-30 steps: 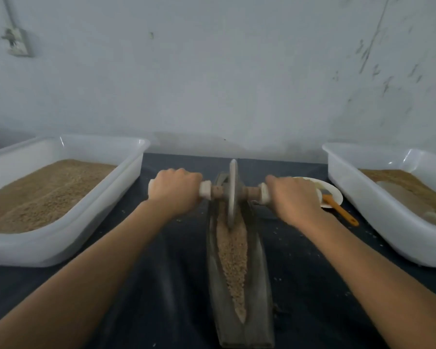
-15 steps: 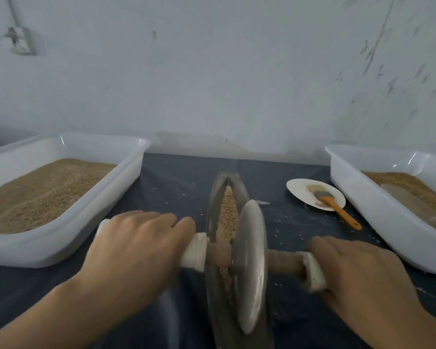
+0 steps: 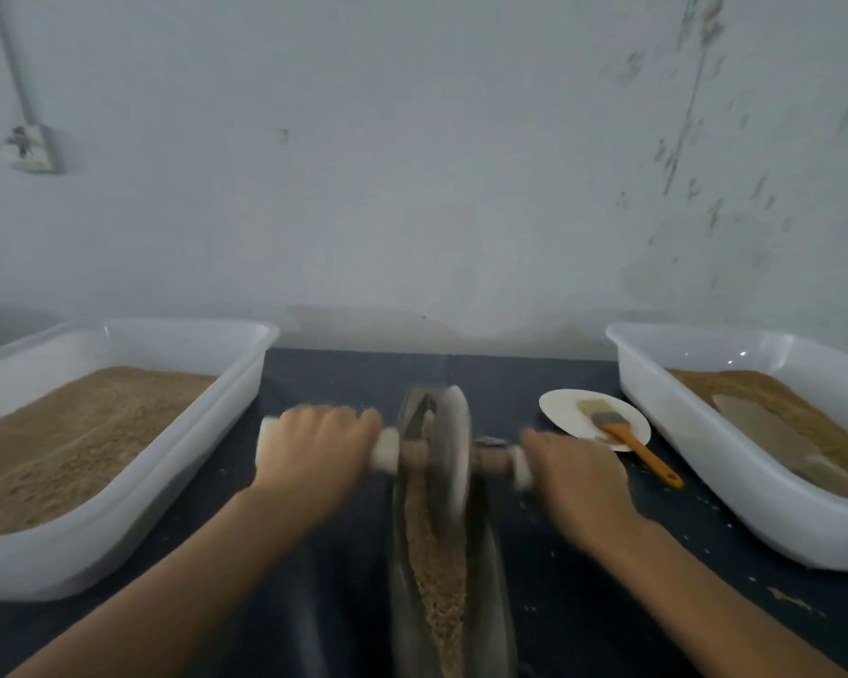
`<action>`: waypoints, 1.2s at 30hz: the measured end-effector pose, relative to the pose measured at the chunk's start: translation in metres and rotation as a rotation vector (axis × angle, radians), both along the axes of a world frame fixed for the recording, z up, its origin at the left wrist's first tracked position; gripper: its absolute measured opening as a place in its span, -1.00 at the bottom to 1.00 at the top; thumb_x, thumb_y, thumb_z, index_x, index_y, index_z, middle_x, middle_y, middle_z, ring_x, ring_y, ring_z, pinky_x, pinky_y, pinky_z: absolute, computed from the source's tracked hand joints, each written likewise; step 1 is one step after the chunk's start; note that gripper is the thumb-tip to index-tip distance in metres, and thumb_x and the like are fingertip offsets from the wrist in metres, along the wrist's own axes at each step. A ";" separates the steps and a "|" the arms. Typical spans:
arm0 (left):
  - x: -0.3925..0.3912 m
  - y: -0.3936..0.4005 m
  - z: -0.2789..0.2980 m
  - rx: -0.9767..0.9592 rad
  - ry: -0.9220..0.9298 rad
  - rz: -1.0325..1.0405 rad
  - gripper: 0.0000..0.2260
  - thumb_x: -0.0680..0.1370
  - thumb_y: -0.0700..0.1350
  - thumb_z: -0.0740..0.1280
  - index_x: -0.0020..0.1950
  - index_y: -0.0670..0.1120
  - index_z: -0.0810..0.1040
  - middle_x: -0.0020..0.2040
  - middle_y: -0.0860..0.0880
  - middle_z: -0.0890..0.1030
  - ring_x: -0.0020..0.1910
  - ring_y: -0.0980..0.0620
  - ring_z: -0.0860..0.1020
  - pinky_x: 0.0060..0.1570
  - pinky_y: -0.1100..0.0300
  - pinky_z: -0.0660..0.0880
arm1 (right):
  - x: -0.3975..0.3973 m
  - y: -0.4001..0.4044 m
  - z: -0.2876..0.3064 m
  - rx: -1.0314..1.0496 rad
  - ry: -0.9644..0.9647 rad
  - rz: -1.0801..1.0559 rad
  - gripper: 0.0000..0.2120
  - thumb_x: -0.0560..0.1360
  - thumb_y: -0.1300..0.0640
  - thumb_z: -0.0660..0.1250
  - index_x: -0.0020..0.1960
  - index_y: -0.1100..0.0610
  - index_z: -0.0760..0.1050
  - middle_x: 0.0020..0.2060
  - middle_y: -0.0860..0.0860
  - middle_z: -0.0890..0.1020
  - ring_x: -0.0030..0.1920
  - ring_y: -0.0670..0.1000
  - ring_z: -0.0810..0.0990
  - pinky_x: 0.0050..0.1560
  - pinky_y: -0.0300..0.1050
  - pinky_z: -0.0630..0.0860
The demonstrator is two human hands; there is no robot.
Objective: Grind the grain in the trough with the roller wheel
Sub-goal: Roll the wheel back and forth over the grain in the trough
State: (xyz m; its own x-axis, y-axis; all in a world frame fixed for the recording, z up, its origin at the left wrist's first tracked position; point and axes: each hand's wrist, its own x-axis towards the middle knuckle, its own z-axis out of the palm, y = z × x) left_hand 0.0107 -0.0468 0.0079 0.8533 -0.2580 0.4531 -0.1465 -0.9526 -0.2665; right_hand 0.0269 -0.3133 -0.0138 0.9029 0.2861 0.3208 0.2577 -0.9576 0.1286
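A long, narrow grey trough point(image 3: 498, 579) runs away from me down the middle of the dark table, with tan grain point(image 3: 434, 570) lying along its groove. The grey roller wheel point(image 3: 449, 452) stands upright in the trough's far half, blurred by motion. A wooden axle with white end grips passes through its centre. My left hand point(image 3: 314, 455) is closed around the left grip. My right hand point(image 3: 576, 474) is closed around the right grip. Both forearms stretch forward on either side of the trough.
A white tub point(image 3: 177, 462) of tan grain stands at the left. Another white tub point(image 3: 696, 452) at the right holds finer brown meal and a pale scoop point(image 3: 774, 433). Between trough and right tub lies a white plate point(image 3: 566, 408) with an orange-handled brush point(image 3: 630, 440). A wall rises behind.
The wheel was at the trough's far end, came close to me half a second ago, and has now rolled away again toward the far half. Both hands moved with it.
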 end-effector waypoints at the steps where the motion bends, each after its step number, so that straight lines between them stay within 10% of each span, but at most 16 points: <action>1: -0.024 0.000 -0.001 0.009 0.011 -0.060 -0.68 0.29 0.10 0.50 -0.13 0.11 0.40 -0.25 0.10 0.56 -0.31 0.09 0.55 -0.33 0.20 0.24 | -0.020 -0.007 0.001 0.012 0.054 0.036 -0.77 0.44 -0.07 0.34 -0.01 -0.14 0.30 -0.09 -0.13 0.56 -0.12 -0.08 0.53 -0.12 -0.14 0.46; 8: -0.097 0.015 -0.009 -0.114 -0.053 -0.274 -0.61 0.01 -0.04 0.57 -0.37 0.09 0.40 -0.49 0.10 0.37 -0.55 0.06 0.43 -0.53 0.22 0.25 | -0.081 -0.019 0.017 0.003 -0.145 0.215 -0.48 -0.22 -0.04 0.62 -0.40 -0.09 0.40 -0.55 -0.14 0.39 -0.60 -0.11 0.38 -0.48 -0.29 0.19; 13: -0.005 0.006 -0.008 -0.038 0.047 0.007 -0.72 0.41 0.17 0.39 -0.15 0.16 0.28 -0.25 0.16 0.47 -0.31 0.16 0.43 -0.32 0.21 0.22 | -0.003 0.002 0.006 -0.107 -0.068 -0.003 -0.71 0.37 -0.01 0.43 -0.03 -0.09 0.36 -0.15 -0.08 0.59 -0.19 -0.04 0.57 -0.21 -0.11 0.51; 17: 0.047 0.004 -0.004 -0.068 0.008 0.105 -0.83 0.49 0.10 0.29 -0.14 0.12 0.31 -0.17 0.10 0.56 -0.21 0.05 0.54 -0.29 0.15 0.28 | 0.041 0.020 0.016 -0.082 -0.166 -0.068 -0.81 0.47 0.09 0.35 0.02 0.01 0.37 -0.08 -0.02 0.61 -0.14 0.03 0.60 -0.28 -0.12 0.37; 25: -0.064 0.015 -0.012 -0.104 0.191 -0.058 -0.76 0.46 0.24 0.24 -0.09 0.24 0.19 -0.22 0.22 0.37 -0.14 0.21 0.48 -0.25 0.25 0.22 | -0.057 -0.015 0.019 -0.077 -0.008 0.149 -0.62 0.16 -0.06 0.54 -0.16 -0.13 0.40 -0.32 -0.13 0.53 -0.35 -0.12 0.51 -0.35 -0.16 0.49; 29: -0.090 0.026 -0.002 -0.123 0.397 -0.058 -0.67 0.43 0.41 0.11 0.14 0.37 0.23 0.04 0.30 0.46 0.10 0.30 0.46 0.13 0.24 0.40 | -0.077 -0.016 0.037 -0.114 -0.006 0.192 -0.51 -0.13 -0.06 0.60 -0.27 -0.08 0.48 -0.43 -0.16 0.50 -0.49 -0.18 0.42 -0.42 -0.34 0.10; 36: 0.008 0.017 -0.021 -0.149 0.180 0.057 -0.78 0.49 0.20 0.27 -0.21 0.16 0.29 -0.32 0.14 0.44 -0.38 0.21 0.41 -0.38 0.25 0.28 | 0.008 0.014 0.023 -0.148 -0.109 0.050 -0.75 0.43 0.04 0.39 0.03 -0.03 0.37 -0.09 -0.06 0.58 -0.19 -0.01 0.50 -0.24 -0.12 0.26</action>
State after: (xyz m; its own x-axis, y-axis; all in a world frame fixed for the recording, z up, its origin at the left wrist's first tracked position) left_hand 0.0185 -0.0297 -0.0127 0.9350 -0.1489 0.3219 -0.1238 -0.9875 -0.0973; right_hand 0.0348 -0.2990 0.0097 0.8488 0.3809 0.3666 0.2813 -0.9126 0.2968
